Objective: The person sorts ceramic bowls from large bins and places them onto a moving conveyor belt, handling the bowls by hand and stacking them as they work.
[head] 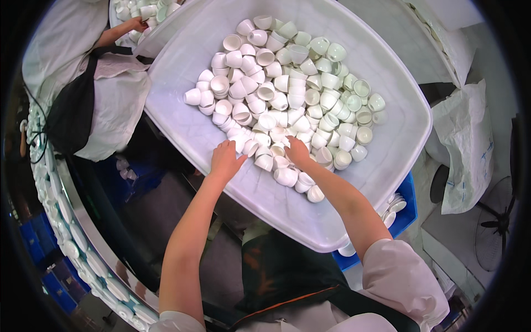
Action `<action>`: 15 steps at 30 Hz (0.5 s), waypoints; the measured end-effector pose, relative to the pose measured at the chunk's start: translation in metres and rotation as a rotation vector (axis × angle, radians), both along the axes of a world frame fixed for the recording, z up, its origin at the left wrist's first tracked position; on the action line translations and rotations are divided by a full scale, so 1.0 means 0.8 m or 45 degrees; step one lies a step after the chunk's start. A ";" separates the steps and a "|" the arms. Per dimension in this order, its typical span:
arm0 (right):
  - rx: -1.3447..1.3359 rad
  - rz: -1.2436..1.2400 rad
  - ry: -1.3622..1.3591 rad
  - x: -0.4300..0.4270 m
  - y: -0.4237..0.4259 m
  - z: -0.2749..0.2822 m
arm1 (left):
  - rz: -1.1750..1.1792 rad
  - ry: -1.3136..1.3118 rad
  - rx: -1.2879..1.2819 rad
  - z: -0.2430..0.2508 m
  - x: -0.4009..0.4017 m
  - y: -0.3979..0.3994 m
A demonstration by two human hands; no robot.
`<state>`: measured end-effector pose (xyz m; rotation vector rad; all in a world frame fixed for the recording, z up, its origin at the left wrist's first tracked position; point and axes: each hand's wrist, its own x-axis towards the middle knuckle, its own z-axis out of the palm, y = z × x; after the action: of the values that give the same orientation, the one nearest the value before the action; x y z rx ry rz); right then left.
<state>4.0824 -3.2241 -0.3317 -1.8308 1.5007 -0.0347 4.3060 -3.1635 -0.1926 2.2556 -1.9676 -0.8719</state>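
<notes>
A large white plastic tub (386,174) lies before me, with a broad heap of small white ceramic cups (296,89) in it, some nested in short stacks. My left hand (226,159) is at the near-left side of the heap, thumb spread from the fingers, its fingertips by the cups next to the tub's wall. Whether those fingers hold a cup is hidden. My right hand (297,151) reaches down among cups in the near part of the heap, fingers bent; its fingertips touch cups, but a firm grip cannot be made out.
At the upper left, a co-worker's hand (139,25) is in another tub of cups. White ceramic ware lines a curved conveyor (99,265) on the left. Beneath my tub's right side is a blue crate (408,211) with white dishes. A plastic bag (468,145) and a fan (500,224) are at the right.
</notes>
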 end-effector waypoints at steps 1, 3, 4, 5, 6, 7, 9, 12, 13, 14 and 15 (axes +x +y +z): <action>-0.055 0.182 0.095 0.011 -0.013 -0.025 | -0.020 0.003 0.009 -0.048 0.004 -0.020; -0.138 0.384 0.089 0.043 -0.042 -0.060 | -0.303 -0.479 0.422 -0.133 0.021 -0.047; -0.144 0.395 0.050 0.057 -0.050 -0.079 | -0.319 -0.485 0.414 -0.172 0.028 -0.046; -0.163 0.410 0.001 0.074 -0.056 -0.093 | -0.546 -0.596 0.195 -0.208 0.035 -0.025; -0.271 0.414 -0.012 0.094 -0.058 -0.105 | -0.767 -0.704 -0.036 -0.232 0.040 -0.024; -0.286 0.445 -0.024 0.094 -0.062 -0.126 | -0.810 -0.677 -0.056 -0.238 0.025 -0.051; -0.114 0.510 0.043 0.079 -0.080 -0.161 | -1.136 -0.493 0.337 -0.239 -0.001 -0.089; 0.107 0.033 -0.097 0.078 -0.091 -0.142 | -0.972 -0.354 0.425 -0.238 -0.005 -0.128; 0.115 0.028 -0.078 0.063 -0.100 -0.134 | -0.682 -0.190 0.475 -0.232 -0.008 -0.142; 0.073 -0.193 -0.277 0.037 -0.113 -0.126 | -0.587 -0.174 0.506 -0.228 -0.015 -0.161; 0.022 -0.413 -0.477 0.016 -0.131 -0.108 | -0.615 -0.123 0.311 -0.214 -0.024 -0.182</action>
<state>4.0949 -3.3291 -0.4180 -1.4507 1.4993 -0.4921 4.2865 -3.3094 -0.3641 1.9850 -2.6444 -1.1107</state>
